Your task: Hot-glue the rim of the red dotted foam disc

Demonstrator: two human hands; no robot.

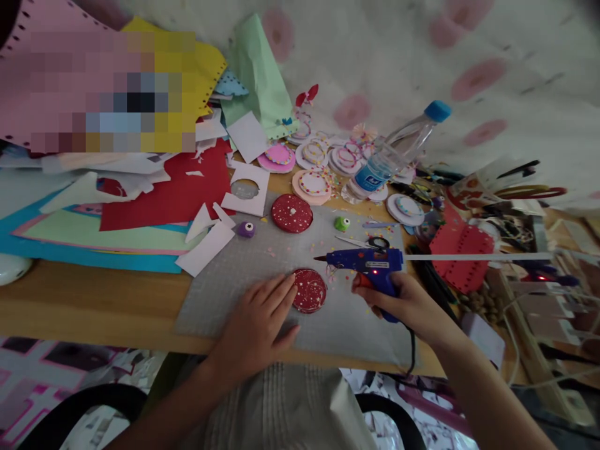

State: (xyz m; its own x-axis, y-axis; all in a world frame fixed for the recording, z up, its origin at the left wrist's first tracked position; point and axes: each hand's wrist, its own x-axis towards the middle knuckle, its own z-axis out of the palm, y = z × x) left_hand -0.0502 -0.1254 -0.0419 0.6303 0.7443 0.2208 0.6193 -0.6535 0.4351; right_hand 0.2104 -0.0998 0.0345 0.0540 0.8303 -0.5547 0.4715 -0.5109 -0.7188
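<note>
Left hand (262,315) lies open at the lower centre of the frame, palm down with fingers extended, its fingertips touching the left edge of a red disc (310,291). Whether they press on it, I cannot tell.

At the left of the frame, a blue sheet (94,259) lies under green and pink ones, with red paper (154,197) above and white scraps (206,251) at their right end, reaching onto the grey mat (222,306). Just right of the scraps sits a purple piece (246,230) with a star.

The disc lies flat on the mat, just right of the left hand and left of the right, its face speckled white and crossed by pale lines. A second red disc (291,214) lies above it in the frame, apart from both hands. Further right come a green piece (342,223) and scissors (377,243).

Right hand (412,306), right of centre, is wrapped around the handle of a blue glue gun (360,259). Its nozzle points left, appearing just above the first disc's upper edge; a white glue stick (478,257) juts from its back towards red card (462,250) at far right.
</note>
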